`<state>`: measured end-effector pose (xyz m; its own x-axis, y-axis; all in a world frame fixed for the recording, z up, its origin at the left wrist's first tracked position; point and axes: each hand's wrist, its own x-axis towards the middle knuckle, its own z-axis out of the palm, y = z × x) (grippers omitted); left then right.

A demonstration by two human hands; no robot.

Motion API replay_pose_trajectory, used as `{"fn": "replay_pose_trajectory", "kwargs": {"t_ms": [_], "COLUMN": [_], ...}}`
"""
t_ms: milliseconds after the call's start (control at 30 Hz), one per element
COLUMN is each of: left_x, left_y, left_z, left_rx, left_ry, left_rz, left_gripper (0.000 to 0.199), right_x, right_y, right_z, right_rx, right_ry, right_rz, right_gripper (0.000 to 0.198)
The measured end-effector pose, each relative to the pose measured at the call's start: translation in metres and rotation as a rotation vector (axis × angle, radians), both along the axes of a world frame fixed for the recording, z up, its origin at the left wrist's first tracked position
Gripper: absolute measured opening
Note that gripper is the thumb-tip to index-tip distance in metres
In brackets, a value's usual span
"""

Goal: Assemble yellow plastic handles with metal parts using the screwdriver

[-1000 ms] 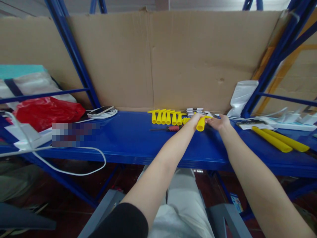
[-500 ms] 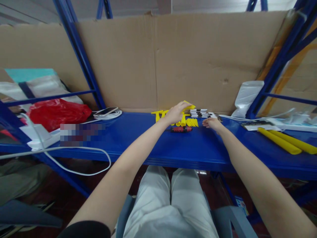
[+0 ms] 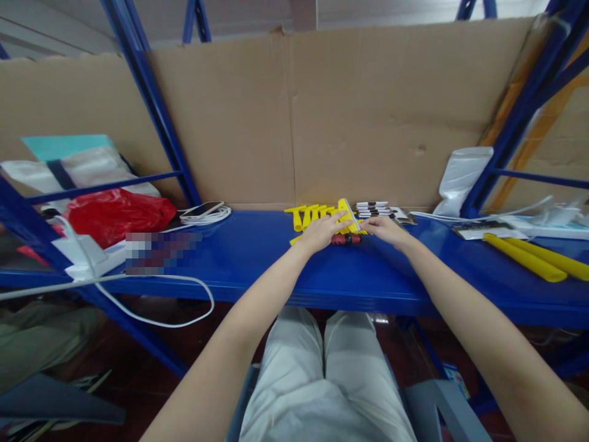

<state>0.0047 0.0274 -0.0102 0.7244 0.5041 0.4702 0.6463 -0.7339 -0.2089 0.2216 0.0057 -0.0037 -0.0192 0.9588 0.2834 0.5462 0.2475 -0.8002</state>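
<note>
My left hand (image 3: 322, 231) is closed around the handle of a yellow scraper (image 3: 346, 213), its wide flat head tilted up with a pale strip along the right edge. At that edge, the fingertips of my right hand (image 3: 385, 229) are pinched together; what they hold, if anything, is too small to make out. Behind my left hand lies a row of several yellow T-shaped scraper bodies (image 3: 309, 216). Below the scraper head, partly covered, is a red and black screwdriver handle (image 3: 348, 239). Small yellow pieces show between the hands, mostly hidden.
Stacked white and black packets (image 3: 370, 209) lie at the back. Two long yellow tubes (image 3: 527, 258) rest at the right. Leftward are a phone (image 3: 205, 210) on a coiled white cable, a red plastic bag (image 3: 120, 215) and a power strip (image 3: 99, 261). Cardboard (image 3: 368, 110) backs the blue table (image 3: 257, 258).
My left hand has drawn the yellow scraper back from the rear of the table, turning its head toward the right hand. My right hand has moved left to the scraper's edge.
</note>
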Motion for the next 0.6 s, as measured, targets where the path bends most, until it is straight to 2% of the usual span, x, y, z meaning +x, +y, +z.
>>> {"fn": "replay_pose_trajectory", "kwargs": {"t_ms": [133,233,433,533,600], "left_x": [-0.003,-0.004,-0.004,-0.004,-0.005], "left_y": [-0.004,-0.005,-0.006,-0.008,-0.009], "left_z": [0.001,0.003,0.004,0.005,0.006], "left_rx": [-0.025,-0.046,-0.067,-0.084,-0.094], "left_ry": [-0.006,-0.028,-0.051,-0.062,-0.065], "left_rz": [0.032,0.059,0.025,0.031,0.041], "left_gripper": [0.059,0.063,0.061,0.060,0.060], "right_x": [-0.006,-0.007,-0.008,0.002,0.016], "right_y": [-0.001,-0.002,0.000,0.005,0.009], "right_z": [-0.001,0.000,0.001,0.004,0.007], "right_rx": [0.034,0.024,0.070,0.114,0.157], "right_ry": [0.029,0.114,0.115,0.166,0.175], "right_rz": [0.076,0.087,0.086,-0.025,-0.197], "right_gripper": [0.014,0.019,0.027,0.021,0.016]}}
